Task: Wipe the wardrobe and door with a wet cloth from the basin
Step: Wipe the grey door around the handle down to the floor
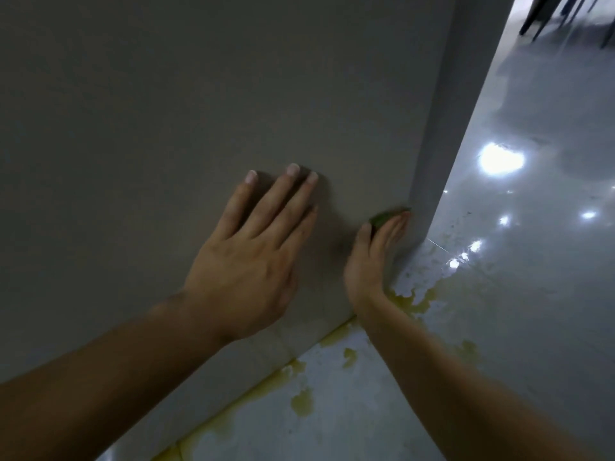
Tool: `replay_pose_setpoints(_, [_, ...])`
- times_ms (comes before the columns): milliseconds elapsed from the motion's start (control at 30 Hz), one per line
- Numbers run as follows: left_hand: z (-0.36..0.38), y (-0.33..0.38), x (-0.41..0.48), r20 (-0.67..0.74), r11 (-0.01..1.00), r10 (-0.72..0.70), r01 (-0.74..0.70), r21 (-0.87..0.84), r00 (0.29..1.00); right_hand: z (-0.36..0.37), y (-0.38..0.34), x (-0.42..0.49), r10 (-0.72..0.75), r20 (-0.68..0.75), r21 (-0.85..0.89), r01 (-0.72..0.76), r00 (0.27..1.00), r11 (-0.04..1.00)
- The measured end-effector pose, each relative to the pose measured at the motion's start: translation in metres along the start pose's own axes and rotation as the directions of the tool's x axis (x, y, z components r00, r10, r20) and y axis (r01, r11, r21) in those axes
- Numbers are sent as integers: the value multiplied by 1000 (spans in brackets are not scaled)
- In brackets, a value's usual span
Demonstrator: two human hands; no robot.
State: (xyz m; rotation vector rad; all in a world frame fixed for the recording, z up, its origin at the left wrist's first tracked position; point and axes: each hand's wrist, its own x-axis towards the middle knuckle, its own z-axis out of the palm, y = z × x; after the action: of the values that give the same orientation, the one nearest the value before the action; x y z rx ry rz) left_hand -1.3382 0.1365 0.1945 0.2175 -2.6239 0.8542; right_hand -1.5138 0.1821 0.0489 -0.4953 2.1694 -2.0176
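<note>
Glossy grey floor, yellow stains, dark chair legs.

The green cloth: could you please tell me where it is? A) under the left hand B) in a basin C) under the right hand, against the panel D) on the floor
C: the cloth peeks out under the right hand, pressed to the panel; the left hand lies flat, bare.
</note>
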Motion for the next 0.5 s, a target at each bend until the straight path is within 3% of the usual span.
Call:
replay_pose_setpoints(33, [2, 3, 2, -1, 1000, -17, 17, 10, 1000, -1, -18, 11, -10, -31, 57, 12, 999, 998])
replay_pose_setpoints(100, [6, 8, 4, 10, 998, -48, 48, 35, 999, -1, -50, 27, -171, -100, 104, 181, 980, 978])
replay_pose_setpoints(200, [10, 11, 6, 22, 996, -52, 50, 71, 998, 3, -28, 22, -342, -78, -41, 339, 937, 940])
replay_pose_setpoints(267, [12, 10, 5, 14, 995, -57, 55, 85, 998, 6, 19, 5, -239, -41, -110, 234, 970, 966])
replay_pose_setpoints(333, [11, 11, 4, 18, 995, -59, 58, 85, 998, 6, 48, -4, -10, -24, -28, 10, 1000, 1000])
replay_pose_setpoints(400, [12, 11, 5, 26, 993, -61, 58, 103, 998, 6, 40, 6, 175, -41, 86, -171, 984, 982])
replay_pose_setpoints(433, [12, 11, 5, 26, 992, -63, 59, 114, 998, 6, 27, 12, 203, -50, 134, -195, 978, 972])
replay_pose_setpoints(500, [13, 13, 6, 38, 991, -69, 64, 115, 997, 4, -7, 18, 4, -102, 160, 12, 995, 987])
